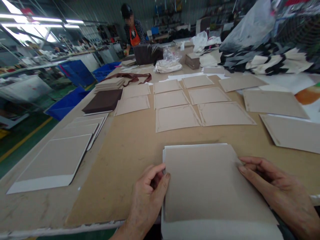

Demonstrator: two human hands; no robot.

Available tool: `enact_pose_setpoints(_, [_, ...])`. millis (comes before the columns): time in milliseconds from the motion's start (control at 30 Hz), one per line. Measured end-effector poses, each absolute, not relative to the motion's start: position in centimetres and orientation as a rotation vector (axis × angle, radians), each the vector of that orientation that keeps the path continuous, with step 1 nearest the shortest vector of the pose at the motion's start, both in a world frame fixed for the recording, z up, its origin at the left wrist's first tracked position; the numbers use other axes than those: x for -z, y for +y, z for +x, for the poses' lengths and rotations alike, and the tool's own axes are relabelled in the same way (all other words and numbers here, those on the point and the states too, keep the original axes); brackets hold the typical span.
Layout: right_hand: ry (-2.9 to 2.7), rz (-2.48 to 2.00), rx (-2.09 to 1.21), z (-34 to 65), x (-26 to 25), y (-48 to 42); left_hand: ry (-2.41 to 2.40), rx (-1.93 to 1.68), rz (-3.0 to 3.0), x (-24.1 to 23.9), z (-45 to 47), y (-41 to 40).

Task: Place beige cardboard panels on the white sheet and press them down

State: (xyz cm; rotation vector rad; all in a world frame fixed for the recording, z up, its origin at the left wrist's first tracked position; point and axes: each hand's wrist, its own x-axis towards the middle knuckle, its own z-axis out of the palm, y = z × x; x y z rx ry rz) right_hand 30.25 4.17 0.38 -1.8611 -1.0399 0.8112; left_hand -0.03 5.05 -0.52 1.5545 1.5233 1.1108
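So I'm looking down at a stack of grey-beige sheets [212, 186] that's sitting at the near edge of the tabletop [130, 150], right in front of me. White edges are poking out along the stack's top and left sides and below its near edge. My left hand [147, 196] is pinching the stack's left edge, thumb and forefinger closing together on the top sheet's rim. My right hand [277, 190] is lying on the stack's right edge, fingers stretched flat and pressing on the sheet, not curling round anything.

Going outward from the stack: just beyond it, six single beige sheets [177, 117] are lying flat in rows, close to each other but mostly not overlapping. Right of the stack, bigger grey sheets [275, 101] are lying along that side. Left of the stack, a fanned pile of grey sheets with white borders [57, 156] is sitting near the tabletop's left edge. Further out from that, a dark brown pile [103, 100] is resting beside a small stack of beige pieces [110, 83].

Way beyond the stack, at the far end, a person in an orange apron [133, 30] is standing at the tabletop by some dark material [147, 54], with white plastic bags [168, 63] nearby. Off the left side, blue bins [67, 101] are sitting on the green floor.
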Motion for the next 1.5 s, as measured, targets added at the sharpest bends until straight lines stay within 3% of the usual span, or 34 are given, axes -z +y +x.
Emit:
enact_pose_setpoints(600, [-0.991, -1.900, -0.729, 29.6, 0.1, 5.1, 1.567, -1.106, 1.718, 1.2, -0.1, 5.8])
enact_pose_setpoints(1500, [-1.630, -1.761, -0.400, 30.3, 0.6, 5.3, 1.699, -1.014, 1.801, 1.3, -0.2, 6.0])
